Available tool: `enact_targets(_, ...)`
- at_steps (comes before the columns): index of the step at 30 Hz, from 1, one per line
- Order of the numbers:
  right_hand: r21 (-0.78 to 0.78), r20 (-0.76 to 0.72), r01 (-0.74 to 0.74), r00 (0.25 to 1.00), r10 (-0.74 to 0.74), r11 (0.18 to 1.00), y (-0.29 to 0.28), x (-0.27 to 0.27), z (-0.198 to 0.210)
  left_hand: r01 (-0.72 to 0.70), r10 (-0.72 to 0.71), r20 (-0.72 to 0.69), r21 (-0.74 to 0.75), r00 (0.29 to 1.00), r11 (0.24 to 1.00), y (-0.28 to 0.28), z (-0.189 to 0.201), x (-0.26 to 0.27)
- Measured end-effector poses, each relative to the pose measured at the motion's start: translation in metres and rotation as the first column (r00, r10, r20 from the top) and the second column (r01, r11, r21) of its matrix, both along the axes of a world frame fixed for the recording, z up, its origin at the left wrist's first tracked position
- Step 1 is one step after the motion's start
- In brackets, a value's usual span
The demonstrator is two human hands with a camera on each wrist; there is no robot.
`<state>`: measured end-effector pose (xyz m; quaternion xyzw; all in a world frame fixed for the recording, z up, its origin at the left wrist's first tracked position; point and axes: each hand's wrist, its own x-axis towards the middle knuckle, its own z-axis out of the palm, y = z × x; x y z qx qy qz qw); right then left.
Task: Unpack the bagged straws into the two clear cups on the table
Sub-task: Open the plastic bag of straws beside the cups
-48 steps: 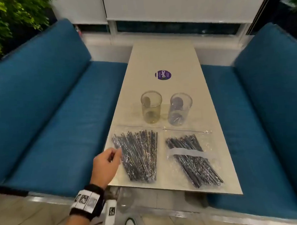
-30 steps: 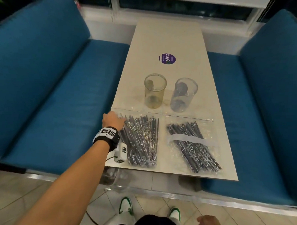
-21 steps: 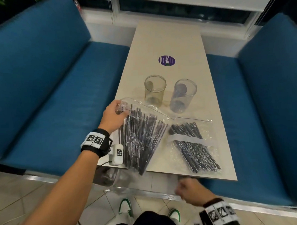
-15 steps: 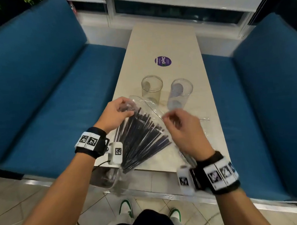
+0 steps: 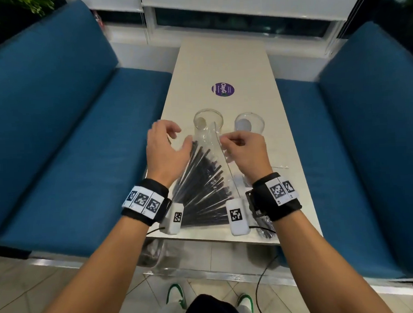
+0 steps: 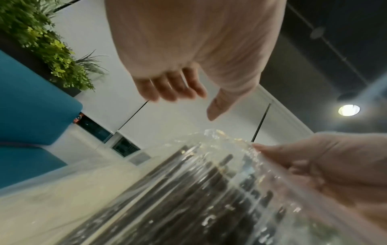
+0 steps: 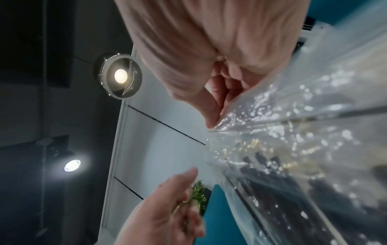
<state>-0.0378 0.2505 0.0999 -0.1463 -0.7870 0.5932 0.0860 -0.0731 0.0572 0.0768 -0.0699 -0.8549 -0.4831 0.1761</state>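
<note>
A clear zip bag of black straws [image 5: 201, 180] is lifted off the table and tilted, its top edge toward the cups. My right hand [image 5: 222, 141] pinches that top edge between thumb and fingers, also seen in the right wrist view [image 7: 211, 124]. Just left of the bag my left hand [image 5: 176, 136] hovers with loose, spread fingers and holds nothing [image 6: 192, 104]. Two empty clear cups stand right behind the hands: the left cup [image 5: 208, 123] and the right cup [image 5: 249, 125]. The second bag of straws [image 5: 265, 229] lies mostly hidden under my right wrist.
The beige table [image 5: 220, 61] is long and narrow, with a round purple sticker [image 5: 223, 89] beyond the cups. Blue cushioned benches flank it on the left [image 5: 70, 138] and right [image 5: 366, 149]. Its near edge is just below my wrists.
My left hand picked the left bag up off the table. My right hand came up and took hold of its top edge. The left hand has since let go and opened.
</note>
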Motion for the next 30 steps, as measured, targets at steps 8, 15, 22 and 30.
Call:
enact_targets(8,-0.009,-0.043,-0.094,0.995,0.094,0.996,-0.01,0.003,-0.003,0.146,-0.36,0.354,0.507,0.863,0.85,0.03,0.018,0.013)
enact_targets(15,-0.087,-0.007,-0.131,0.991,0.13,0.988,-0.013,0.007,-0.002,0.212,-0.371,0.324,0.433,0.87,0.876,0.025,0.015,0.009)
enact_targets(22,-0.12,-0.027,-0.117,0.993,0.114,0.986,-0.018,0.0,0.001,0.301,-0.368,0.239,0.276,0.899,0.913,0.023,0.011,0.009)
enact_targets(30,-0.292,-0.027,-0.21,0.977,0.211,0.933,-0.023,0.002,-0.001,0.295,-0.396,0.227,0.377,0.89,0.878,0.023,0.012,0.012)
